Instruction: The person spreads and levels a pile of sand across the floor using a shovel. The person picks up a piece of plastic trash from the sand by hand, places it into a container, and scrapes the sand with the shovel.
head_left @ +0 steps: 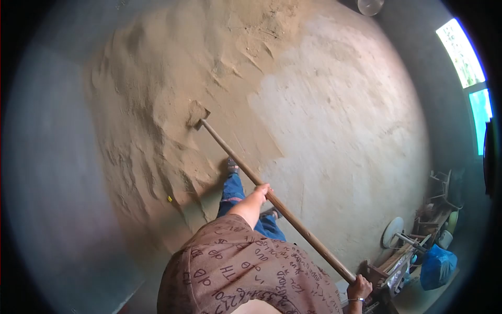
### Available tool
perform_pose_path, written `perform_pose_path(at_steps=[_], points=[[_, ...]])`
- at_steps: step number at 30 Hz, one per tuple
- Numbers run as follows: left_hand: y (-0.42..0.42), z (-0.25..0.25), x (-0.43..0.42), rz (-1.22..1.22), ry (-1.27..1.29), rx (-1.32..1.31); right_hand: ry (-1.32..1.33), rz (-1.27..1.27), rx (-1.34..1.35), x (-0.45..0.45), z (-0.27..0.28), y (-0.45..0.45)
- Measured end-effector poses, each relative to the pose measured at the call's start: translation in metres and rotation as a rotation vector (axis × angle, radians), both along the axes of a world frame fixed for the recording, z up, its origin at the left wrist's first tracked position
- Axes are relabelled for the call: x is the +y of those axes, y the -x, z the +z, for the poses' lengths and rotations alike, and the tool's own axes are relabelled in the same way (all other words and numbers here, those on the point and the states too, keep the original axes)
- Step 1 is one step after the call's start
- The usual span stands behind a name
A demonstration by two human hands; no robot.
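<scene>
A hoe with a long wooden handle (300, 225) runs diagonally across the view, from lower right up to the middle. My left hand (261, 191) wraps around the middle of the handle. At its rear end, my right hand (360, 288) grips the wood, with a band around the wrist. The hoe's blade (201, 121) rests in the sand (151, 110), which is spread in ridges over the left and upper floor. Some sand lies heaped against the blade, so part of its edge is hidden.
Pale floor (345, 125) with a dusting of sand lies to the right. Along the right wall are a blue plastic bag (438, 267), a round white disc-shaped object (392, 233) and jumbled wooden pieces (397, 261). A small yellow scrap (169, 199) sits in the sand. My feet stand beneath the handle.
</scene>
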State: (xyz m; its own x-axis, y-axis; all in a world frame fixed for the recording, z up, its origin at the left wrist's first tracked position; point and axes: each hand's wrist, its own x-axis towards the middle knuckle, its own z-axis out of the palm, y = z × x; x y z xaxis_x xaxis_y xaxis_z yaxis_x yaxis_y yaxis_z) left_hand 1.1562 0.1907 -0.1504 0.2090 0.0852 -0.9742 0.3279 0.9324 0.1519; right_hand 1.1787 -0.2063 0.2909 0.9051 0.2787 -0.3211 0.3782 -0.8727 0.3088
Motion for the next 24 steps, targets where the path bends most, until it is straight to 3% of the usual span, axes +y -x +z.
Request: perform_pose_path(at_steps=[3, 4, 6, 8, 9, 11, 12, 13, 14, 15, 16, 17, 19, 22, 23, 24], points=[[-0.003, 0.02, 0.019, -0.07, 0.051, 0.04, 0.065, 0.02, -0.017, 0.01, -0.001, -0.002], [-0.001, 0.019, 0.028, 0.112, 0.059, 0.004, 0.093, -0.087, 0.068, 0.033, 0.01, -0.01], [0.007, -0.008, 0.082, 0.044, -0.012, 0.003, 0.102, -0.179, 0.154, 0.082, 0.015, -0.014], [0.017, -0.039, 0.152, -0.042, -0.095, -0.001, 0.04, -0.197, 0.203, 0.113, -0.014, -0.012], [0.027, -0.052, 0.183, -0.084, -0.128, 0.001, -0.056, 0.034, 0.059, 0.118, -0.053, -0.009], [0.01, 0.035, 0.285, 0.027, -0.16, 0.069, -0.15, -0.015, 0.07, 0.19, -0.083, -0.011], [0.008, 0.052, 0.336, -0.008, -0.36, 0.158, -0.19, 0.03, 0.13, 0.225, -0.096, -0.018], [0.019, 0.031, 0.396, 0.004, -0.513, 0.207, -0.23, 0.093, 0.155, 0.274, -0.091, -0.026], [0.028, 0.029, 0.456, -0.031, -0.497, 0.12, -0.267, 0.154, 0.182, 0.32, -0.084, -0.033], [0.011, 0.119, 0.474, 0.109, -0.623, 0.186, -0.342, 0.191, 0.225, 0.348, -0.075, -0.038], [0.011, 0.109, 0.503, 0.357, -0.709, 0.176, -0.414, 0.229, 0.27, 0.369, -0.06, -0.042], [0.014, 0.128, 0.515, 0.364, -0.779, 0.145, -0.486, 0.272, 0.311, 0.375, -0.048, -0.045], [0.024, 0.158, 0.498, 0.28, -0.557, 0.027, -0.511, 0.306, 0.292, 0.358, -0.036, -0.051], [0.026, 0.143, 0.414, 0.341, -0.36, -0.136, -0.481, 0.245, 0.235, 0.292, -0.039, -0.053], [0.022, 0.102, 0.377, 0.466, -0.321, -0.115, -0.456, 0.208, 0.211, 0.262, -0.041, -0.053], [0.019, 0.081, 0.335, 0.354, -0.145, -0.075, -0.348, 0.172, 0.178, 0.231, -0.038, -0.053]])
